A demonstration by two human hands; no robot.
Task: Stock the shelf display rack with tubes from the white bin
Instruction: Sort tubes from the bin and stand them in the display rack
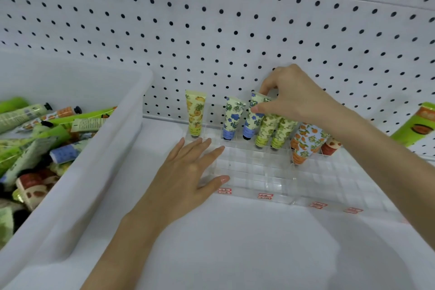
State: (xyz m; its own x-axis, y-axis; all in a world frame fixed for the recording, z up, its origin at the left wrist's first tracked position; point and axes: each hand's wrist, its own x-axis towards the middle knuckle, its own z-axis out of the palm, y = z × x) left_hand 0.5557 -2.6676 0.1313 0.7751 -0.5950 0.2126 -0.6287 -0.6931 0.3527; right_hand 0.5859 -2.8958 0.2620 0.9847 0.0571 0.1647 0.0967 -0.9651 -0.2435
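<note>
Both hands are over the shelf, well apart from each other. The left hand lies flat, fingers straight, on the near left corner of the clear rack, steadying it, I'd guess. The right hand pinches the crimped top of a blue-flowered tube between thumb and fingertips. That tube stands cap down at the rack's back row, leaning a little; whether it is fully seated I cannot tell.

To my eye the next move turns on this: the tube's long axis is near upright and its slot lies straight below the right hand, so a push along that axis should settle it. The supply lies the other way, in the white bin at the left, nearer the left hand.

The rack is hard, glassy acrylic, stepped and gridded into small square cells, with red labels on its front lip. Standing in it are soft, glossy printed tubes: a pineapple tube, a second blue one, two green-leafed tubes and orange-printed ones. The bin is matte, milky plastic with a rounded rim, heaped with loose tubes lying every way. Behind stands white pegboard.
</note>
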